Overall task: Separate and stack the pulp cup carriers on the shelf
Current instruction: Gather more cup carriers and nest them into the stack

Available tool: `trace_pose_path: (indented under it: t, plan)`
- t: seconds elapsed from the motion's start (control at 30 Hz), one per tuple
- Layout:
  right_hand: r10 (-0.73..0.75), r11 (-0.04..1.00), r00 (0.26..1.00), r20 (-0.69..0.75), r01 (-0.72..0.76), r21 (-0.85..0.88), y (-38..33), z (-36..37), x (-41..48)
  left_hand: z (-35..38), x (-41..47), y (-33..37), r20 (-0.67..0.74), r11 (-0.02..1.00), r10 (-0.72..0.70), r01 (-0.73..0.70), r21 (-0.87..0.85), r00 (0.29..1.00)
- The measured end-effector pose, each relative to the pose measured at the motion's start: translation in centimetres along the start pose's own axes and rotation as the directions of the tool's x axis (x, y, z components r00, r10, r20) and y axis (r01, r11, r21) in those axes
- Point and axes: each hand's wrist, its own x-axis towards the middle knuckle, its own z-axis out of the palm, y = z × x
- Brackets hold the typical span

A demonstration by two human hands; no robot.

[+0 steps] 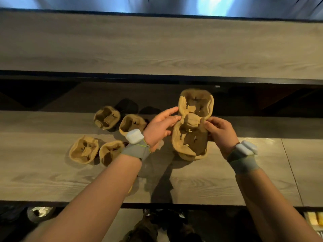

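A tan double pulp cup carrier (194, 123) is held above the wooden shelf (227, 172), its two cup halves joined at a narrow middle. My left hand (160, 128) grips that middle from the left, fingers on the far half's edge. From the right, my right hand (220, 131) pinches the same joint. Several single carrier halves lie on the shelf to the left: one at the back (107, 117), one partly behind my left wrist (132, 124), one at the front left (83, 149) and one beside it (111, 151).
A higher wooden shelf (157, 46) runs across above, with a dark gap beneath it. The shelf's front edge (174, 204) lies near my forearms. Below it are the floor, a pale round object (40, 213) at the lower left and yellow items (314, 219) at the lower right.
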Motion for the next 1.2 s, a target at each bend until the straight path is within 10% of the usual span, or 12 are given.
trace_pose_path:
  t: [0.57,1.2]
  plan:
    - [0.065,0.809,0.990,-0.122,-0.124,-0.575,9.1,-0.1,5.8,3.0,4.6,-5.4,-0.155,0.968,-0.212,0.229,0.104,0.965]
    - [0.103,0.791,0.990,-0.101,-0.143,-0.595,9.1,0.6,4.3,0.3,2.7,-6.8,-0.043,0.953,-0.164,0.169,0.253,0.986]
